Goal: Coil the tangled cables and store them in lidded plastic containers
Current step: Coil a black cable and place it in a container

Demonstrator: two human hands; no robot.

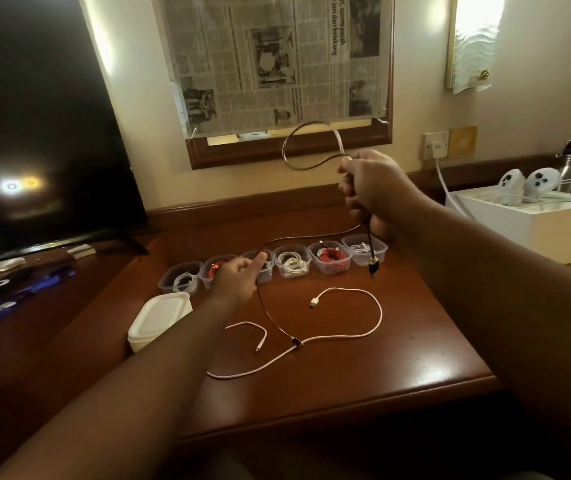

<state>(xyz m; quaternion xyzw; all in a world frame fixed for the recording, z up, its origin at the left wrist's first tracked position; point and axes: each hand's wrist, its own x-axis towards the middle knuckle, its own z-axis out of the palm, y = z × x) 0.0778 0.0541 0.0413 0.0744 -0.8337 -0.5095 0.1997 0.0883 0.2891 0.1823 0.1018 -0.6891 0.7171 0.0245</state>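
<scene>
**Dark cable held up over the desk**

I see the wooden desk [363, 368] filling the middle of my view, with a black screen [42, 133] on the left and a white box [533, 230] on the right. Along the far part of the desk stands a row of clear plastic containers [292, 261], each holding a coiled cable, white or red. A stack of white lids [159, 320] sits near the row's left end.

My right hand [370, 188] is raised above the desk, clenched around the dark cable [306, 237]: a loop stands above the fist and a plug end hangs below it. From the fist the cable sweeps down to my left hand [239, 278], where thumb and forefinger seem to pinch it, though the contact is hard to make out. It then runs on to the desk surface.

A white cable [360, 336] lies loose on the desk, nearer to me than the containers.
</scene>
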